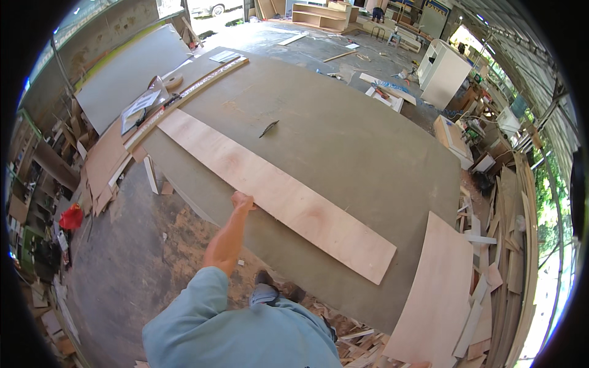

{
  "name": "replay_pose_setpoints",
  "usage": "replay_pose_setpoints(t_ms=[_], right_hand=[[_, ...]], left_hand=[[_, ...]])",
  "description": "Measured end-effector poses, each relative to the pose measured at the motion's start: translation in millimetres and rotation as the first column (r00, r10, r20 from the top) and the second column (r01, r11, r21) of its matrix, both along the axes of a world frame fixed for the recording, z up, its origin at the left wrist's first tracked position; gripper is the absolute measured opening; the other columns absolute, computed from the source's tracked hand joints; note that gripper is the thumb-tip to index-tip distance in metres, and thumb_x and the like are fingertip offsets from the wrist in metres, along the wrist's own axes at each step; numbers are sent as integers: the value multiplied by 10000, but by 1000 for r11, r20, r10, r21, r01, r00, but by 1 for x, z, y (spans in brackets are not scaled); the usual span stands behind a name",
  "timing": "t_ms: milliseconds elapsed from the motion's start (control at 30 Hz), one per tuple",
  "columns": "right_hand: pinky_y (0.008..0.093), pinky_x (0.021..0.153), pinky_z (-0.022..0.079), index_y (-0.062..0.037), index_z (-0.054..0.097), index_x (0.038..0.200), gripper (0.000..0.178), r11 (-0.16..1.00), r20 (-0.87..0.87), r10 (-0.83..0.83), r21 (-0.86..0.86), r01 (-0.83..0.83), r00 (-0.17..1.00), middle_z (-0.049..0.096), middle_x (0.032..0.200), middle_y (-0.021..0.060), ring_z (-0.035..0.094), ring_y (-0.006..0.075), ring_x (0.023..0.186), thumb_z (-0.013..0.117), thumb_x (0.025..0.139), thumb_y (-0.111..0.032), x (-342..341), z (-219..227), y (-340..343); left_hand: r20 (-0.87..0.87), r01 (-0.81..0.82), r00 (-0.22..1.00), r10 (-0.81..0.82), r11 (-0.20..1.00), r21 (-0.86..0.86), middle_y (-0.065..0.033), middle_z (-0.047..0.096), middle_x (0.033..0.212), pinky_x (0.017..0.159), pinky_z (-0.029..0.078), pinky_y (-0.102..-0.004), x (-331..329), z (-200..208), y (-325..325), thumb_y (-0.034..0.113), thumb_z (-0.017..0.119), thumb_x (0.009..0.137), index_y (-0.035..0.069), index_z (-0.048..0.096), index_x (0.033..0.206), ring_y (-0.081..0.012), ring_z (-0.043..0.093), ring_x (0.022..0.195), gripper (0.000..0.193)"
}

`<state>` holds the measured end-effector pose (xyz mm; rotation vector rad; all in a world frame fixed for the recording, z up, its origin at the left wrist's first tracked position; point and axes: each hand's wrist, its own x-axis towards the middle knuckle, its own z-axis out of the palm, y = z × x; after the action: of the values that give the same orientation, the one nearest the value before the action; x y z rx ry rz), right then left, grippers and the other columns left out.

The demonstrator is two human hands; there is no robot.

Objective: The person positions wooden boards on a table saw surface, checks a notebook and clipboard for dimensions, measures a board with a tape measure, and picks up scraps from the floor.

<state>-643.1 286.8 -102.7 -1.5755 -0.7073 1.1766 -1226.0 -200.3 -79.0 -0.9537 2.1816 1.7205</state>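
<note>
My left hand point(243, 200) is closed on the near long edge of a long, narrow plywood strip point(276, 190). The strip lies slantwise across a large grey-brown board-topped table point(380, 153). To the right, a wider pale plywood sheet point(435, 288) overlaps the table's right corner and runs down to the lower picture edge. A small skin-coloured patch at the bottom of that sheet may be part of my right hand; its fingers cannot be made out. Beyond the strip lies a small, slim dark object point(268, 129) whose kind I cannot tell.
At the table's far left lie a long wooden straight strip point(184, 101), papers point(141, 104) and a tape roll point(173, 81). Offcuts crowd the floor at right and below. A white cabinet point(445, 73) stands beyond. A person point(378, 13) is far back.
</note>
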Motion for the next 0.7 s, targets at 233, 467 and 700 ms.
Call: replay_pose_setpoints(t_ms=[233, 467, 700], right_hand=[[421, 897, 481, 38, 513, 1263, 476, 997, 81, -38, 75, 32, 996, 596, 1202, 179, 587, 290, 1052, 534, 941, -311, 8, 32, 7], [434, 922, 472, 35, 490, 1288, 508, 977, 156, -55, 212, 21, 986, 585, 1213, 190, 577, 299, 1067, 482, 961, -354, -6, 83, -12], [448, 946, 462, 31, 466, 1313, 543, 938, 121, 138, 303, -169, 983, 573, 1224, 200, 567, 308, 1083, 430, 981, -397, -73, 125, -72]], left_hand=[[-234, -175, 971, 40, 789, -589, -218, 539, 1197, 940, 467, -434, 38, 20, 41, 171, 699, 767, -13, 549, 1122, -373, 563, 1083, 427], [-494, 88, 857, -146, 986, -139, -168, 558, 1153, 945, 424, -389, 91, 25, 105, 291, 640, 835, 17, 551, 1166, -301, 538, 1090, 439], [-491, 561, 828, -271, 425, 711, -112, 590, 1208, 938, 421, -375, 162, 123, 103, 575, 435, 946, 39, 500, 1295, -223, 548, 1127, 643]])
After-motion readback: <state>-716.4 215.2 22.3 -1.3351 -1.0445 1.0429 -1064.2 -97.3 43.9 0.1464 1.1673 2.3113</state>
